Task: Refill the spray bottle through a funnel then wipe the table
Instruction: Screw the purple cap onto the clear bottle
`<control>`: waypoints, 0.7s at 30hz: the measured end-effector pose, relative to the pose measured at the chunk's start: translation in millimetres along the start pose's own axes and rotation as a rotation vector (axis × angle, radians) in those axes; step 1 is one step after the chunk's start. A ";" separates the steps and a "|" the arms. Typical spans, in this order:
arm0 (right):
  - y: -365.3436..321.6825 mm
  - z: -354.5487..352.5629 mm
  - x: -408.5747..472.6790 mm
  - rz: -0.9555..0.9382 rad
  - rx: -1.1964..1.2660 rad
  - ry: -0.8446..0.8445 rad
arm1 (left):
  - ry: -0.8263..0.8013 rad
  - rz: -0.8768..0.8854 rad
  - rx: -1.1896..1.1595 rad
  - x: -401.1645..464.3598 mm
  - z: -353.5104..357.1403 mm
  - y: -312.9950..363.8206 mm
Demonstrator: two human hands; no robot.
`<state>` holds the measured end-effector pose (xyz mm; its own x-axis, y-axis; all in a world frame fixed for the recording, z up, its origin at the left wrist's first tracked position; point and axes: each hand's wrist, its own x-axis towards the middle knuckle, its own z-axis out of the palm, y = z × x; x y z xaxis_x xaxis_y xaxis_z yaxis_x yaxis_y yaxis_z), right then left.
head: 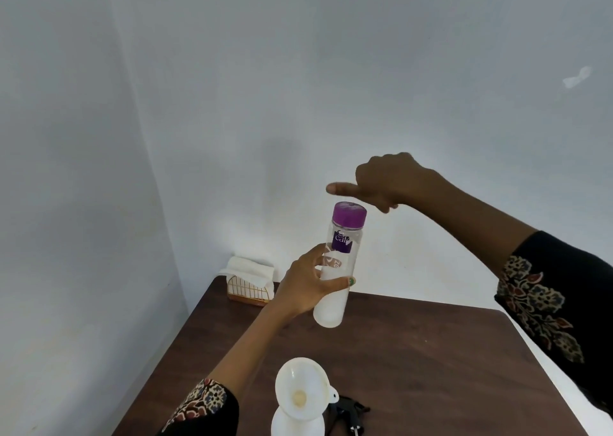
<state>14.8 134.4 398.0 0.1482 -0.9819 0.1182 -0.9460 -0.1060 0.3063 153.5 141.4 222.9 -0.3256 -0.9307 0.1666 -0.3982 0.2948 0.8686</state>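
Note:
My left hand point(306, 286) grips a clear water bottle point(335, 306) around its middle and holds it upright above the brown table point(431, 352). The bottle has a purple cap point(349, 216) on it and a purple label. My right hand point(384, 183) hovers just above and to the right of the cap, thumb pointing left, fingers curled, holding nothing that I can see. At the near edge a white funnel point(303, 384) sits in the neck of the white spray bottle point(297, 422). The black spray head point(348, 412) lies on the table beside it.
A gold wire holder with white napkins point(248, 279) stands at the table's far left corner against the wall. White walls close the left and back sides. The table's right edge runs diagonally under my right sleeve.

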 end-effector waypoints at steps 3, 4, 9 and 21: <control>10.4 -4.5 1.1 -0.174 0.265 -0.055 | -0.001 -0.006 -0.025 0.6 -0.7 -1.6; 13.1 -6.3 0.7 -0.266 0.401 -0.159 | 0.002 -0.007 -0.031 0.6 -0.8 -2.3; 7.4 -3.2 -3.3 -0.427 0.589 -0.377 | 0.017 -0.010 -0.039 1.2 0.5 -4.5; 11.2 -3.0 -7.9 -0.308 0.531 -0.225 | 0.011 0.015 -0.061 1.7 -1.8 -12.0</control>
<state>3.8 141.4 403.4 0.4261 -0.8969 -0.1184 -0.8921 -0.3947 -0.2200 159.2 135.9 213.6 -0.3213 -0.9287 0.1850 -0.3398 0.2954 0.8929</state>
